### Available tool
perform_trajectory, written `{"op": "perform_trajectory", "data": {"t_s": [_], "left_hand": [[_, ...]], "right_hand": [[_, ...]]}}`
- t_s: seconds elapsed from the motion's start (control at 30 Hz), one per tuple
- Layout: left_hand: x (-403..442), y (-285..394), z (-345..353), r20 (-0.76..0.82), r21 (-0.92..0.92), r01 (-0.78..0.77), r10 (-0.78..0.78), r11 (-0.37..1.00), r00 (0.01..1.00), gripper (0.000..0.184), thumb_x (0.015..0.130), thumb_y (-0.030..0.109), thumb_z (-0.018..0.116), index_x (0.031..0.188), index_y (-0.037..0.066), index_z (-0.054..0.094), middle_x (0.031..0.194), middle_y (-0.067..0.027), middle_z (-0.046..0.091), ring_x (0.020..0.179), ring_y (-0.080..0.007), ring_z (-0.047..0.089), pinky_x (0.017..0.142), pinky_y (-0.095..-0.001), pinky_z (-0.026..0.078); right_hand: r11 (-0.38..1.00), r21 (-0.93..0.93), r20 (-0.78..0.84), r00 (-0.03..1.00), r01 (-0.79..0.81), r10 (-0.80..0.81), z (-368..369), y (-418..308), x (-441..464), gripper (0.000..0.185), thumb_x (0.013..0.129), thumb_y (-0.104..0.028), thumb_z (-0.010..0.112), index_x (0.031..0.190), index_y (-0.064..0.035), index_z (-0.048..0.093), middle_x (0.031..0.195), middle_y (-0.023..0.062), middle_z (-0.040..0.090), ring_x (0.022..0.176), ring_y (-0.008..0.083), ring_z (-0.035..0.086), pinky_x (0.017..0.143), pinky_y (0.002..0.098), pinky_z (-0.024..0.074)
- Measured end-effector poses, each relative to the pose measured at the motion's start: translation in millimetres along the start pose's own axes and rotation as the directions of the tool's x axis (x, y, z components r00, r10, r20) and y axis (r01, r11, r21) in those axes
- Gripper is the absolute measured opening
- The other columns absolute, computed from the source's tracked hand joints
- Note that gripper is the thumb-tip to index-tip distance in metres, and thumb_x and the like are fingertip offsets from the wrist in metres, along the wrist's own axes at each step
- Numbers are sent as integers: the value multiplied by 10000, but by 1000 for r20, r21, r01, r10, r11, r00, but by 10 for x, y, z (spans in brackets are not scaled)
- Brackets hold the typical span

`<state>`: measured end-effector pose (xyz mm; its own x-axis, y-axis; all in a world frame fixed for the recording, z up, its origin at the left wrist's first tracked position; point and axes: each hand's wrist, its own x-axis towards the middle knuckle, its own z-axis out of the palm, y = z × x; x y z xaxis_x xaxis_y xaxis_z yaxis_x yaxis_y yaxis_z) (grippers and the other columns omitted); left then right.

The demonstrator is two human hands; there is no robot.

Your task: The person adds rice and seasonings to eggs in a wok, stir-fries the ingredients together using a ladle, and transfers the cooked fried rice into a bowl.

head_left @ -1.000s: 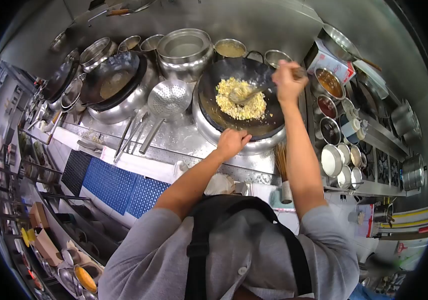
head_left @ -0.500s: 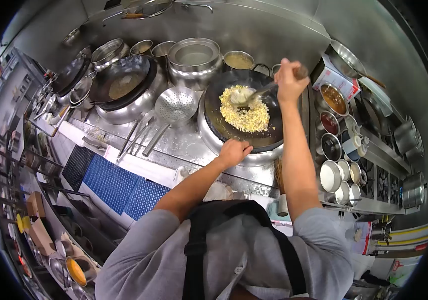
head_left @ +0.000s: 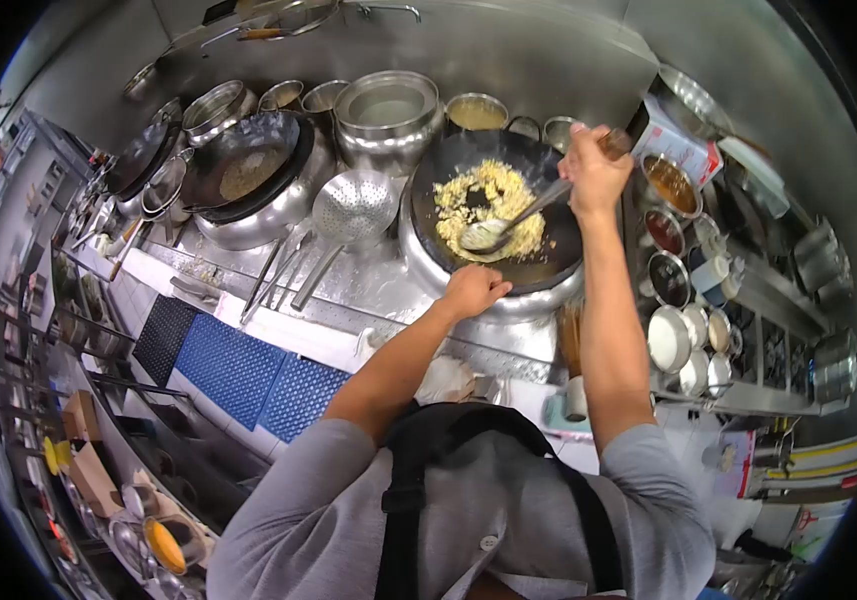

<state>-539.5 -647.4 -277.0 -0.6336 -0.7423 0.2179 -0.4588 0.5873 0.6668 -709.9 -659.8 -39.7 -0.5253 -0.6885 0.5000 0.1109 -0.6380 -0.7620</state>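
Observation:
A dark wok [head_left: 438,160] sits on a round steel burner ring [head_left: 538,310]. In it lies a yellow and white grainy mass that looks like egg fried rice [head_left: 518,195], with a gap in its middle. My right hand [head_left: 593,170] is closed round the wooden-ended handle of a ladle [head_left: 488,236]. The ladle's bowl is down in the near part of the rice. My left hand [head_left: 476,291] is closed at the wok's near rim; its fingers hide the spot it grips.
Left of the wok lies a perforated strainer [head_left: 355,205]. Behind stand a steel pot [head_left: 388,105] and a second wok [head_left: 248,165]. Sauce bowls [head_left: 672,185] and several seasoning containers [head_left: 668,338] line the right side. A bamboo brush [head_left: 570,340] stands near my right forearm.
My right hand has brought the ladle from the far part of the rice toward the near rim. The rice has spread and broken up. My left hand stays at the rim.

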Motion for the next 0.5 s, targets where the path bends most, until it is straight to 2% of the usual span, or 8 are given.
{"op": "perform_trajectory", "data": {"t_s": [0.07, 0.1, 0.17, 0.23, 0.3, 0.33, 0.47, 0.5], "left_hand": [[-153, 125, 41, -139, 34, -73, 77, 997, 987, 390, 950, 365, 669, 722, 52, 621, 686, -200, 631, 707, -429, 627, 668, -514, 486], [-249, 344, -62, -175, 29, -73, 77, 997, 982, 378, 956, 351, 663, 718, 61, 620, 663, -194, 624, 660, -437, 618, 638, -517, 486], [-574, 848, -431, -256, 64, -169, 180, 984, 950, 387, 941, 323, 692, 671, 62, 601, 618, -168, 606, 593, -402, 607, 574, -488, 481], [-1159, 1096, -621, -223, 93, -140, 158, 986, 962, 375, 913, 289, 719, 628, 80, 593, 596, -152, 596, 573, -347, 615, 565, -468, 487], [-1362, 1170, -719, -344, 21, -285, 275, 958, 898, 426, 899, 273, 733, 566, 96, 535, 542, -122, 533, 510, -303, 580, 493, -429, 445], [-1212, 1218, -834, -331, 156, -292, 328, 944, 885, 424, 894, 252, 736, 553, 106, 530, 536, -104, 540, 488, -283, 582, 465, -407, 439], [-553, 745, -461, -311, 12, -127, 124, 992, 942, 447, 916, 308, 725, 572, 75, 561, 560, -151, 587, 517, -378, 595, 497, -459, 463], [-620, 577, -235, -295, 3, -118, 113, 993, 949, 446, 919, 321, 723, 583, 72, 568, 562, -153, 587, 530, -387, 600, 501, -463, 465]], "right_hand": [[979, -188, -33, 996, 75, -83, 41, -262, -214, 303, 931, -38, 689, 677, -68, 527, 525, 12, 472, 393, 103, 398, 392, 294, 357], [975, -214, -67, 994, 66, -82, -48, -228, -188, 300, 927, -45, 699, 678, -65, 532, 529, 9, 475, 399, 99, 404, 396, 294, 360], [986, -163, -136, 989, 42, -65, -224, -185, 1, 302, 928, -62, 705, 678, -73, 537, 529, 2, 469, 418, 105, 412, 448, 305, 381], [994, -62, -116, 989, 85, -92, -319, -384, 120, 291, 918, -73, 722, 683, -72, 550, 538, 10, 503, 416, 112, 456, 434, 289, 401], [994, 57, -39, 995, 96, -94, -220, -844, -64, 310, 933, -84, 724, 680, -91, 544, 535, 4, 480, 432, 111, 454, 449, 288, 402], [991, 88, 33, 994, 105, -108, -153, -1006, -209, 325, 936, -95, 735, 671, -101, 547, 547, -1, 478, 454, 104, 452, 467, 284, 405], [999, -3, 28, 999, -46, 46, -1, -610, -419, 345, 930, -106, 752, 652, -97, 548, 537, 11, 502, 451, 114, 466, 475, 299, 421], [1000, -28, 37, 999, 11, -10, -5, -362, -292, 342, 933, -89, 738, 651, -89, 544, 535, 20, 515, 445, 119, 472, 464, 301, 419]]}}
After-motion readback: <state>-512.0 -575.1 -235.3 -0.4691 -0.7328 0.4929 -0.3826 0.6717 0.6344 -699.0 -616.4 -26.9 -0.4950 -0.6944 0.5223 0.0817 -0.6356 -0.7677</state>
